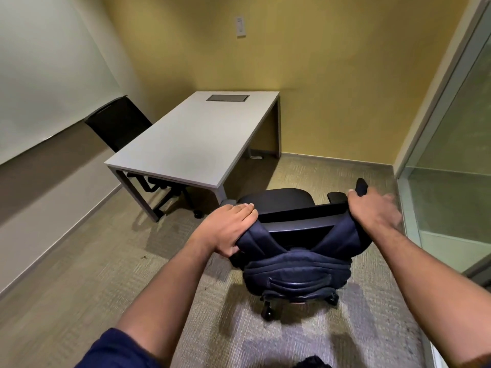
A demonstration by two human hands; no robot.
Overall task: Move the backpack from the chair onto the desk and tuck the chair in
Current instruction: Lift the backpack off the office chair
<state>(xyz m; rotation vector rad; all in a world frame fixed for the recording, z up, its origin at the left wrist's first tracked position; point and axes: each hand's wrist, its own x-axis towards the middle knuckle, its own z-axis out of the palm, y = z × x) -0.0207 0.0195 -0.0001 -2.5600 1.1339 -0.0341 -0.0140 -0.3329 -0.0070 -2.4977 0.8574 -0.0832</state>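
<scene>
While the dark navy fabric backpack (pixel 297 264) hangs by its two shoulder straps over the backrest of the black wheeled office chair (pixel 289 205), the left hand (pixel 228 229) closes its fingers (pixel 244 208) on one strap and the right hand (pixel 374 211) grips the other. Judged best: lift both straps evenly clear of the backrest before carrying to the bare grey rectangular table (pixel 191 139). Count: one backpack, one table, two chairs; the second black chair (pixel 119 123) is already tucked.
</scene>
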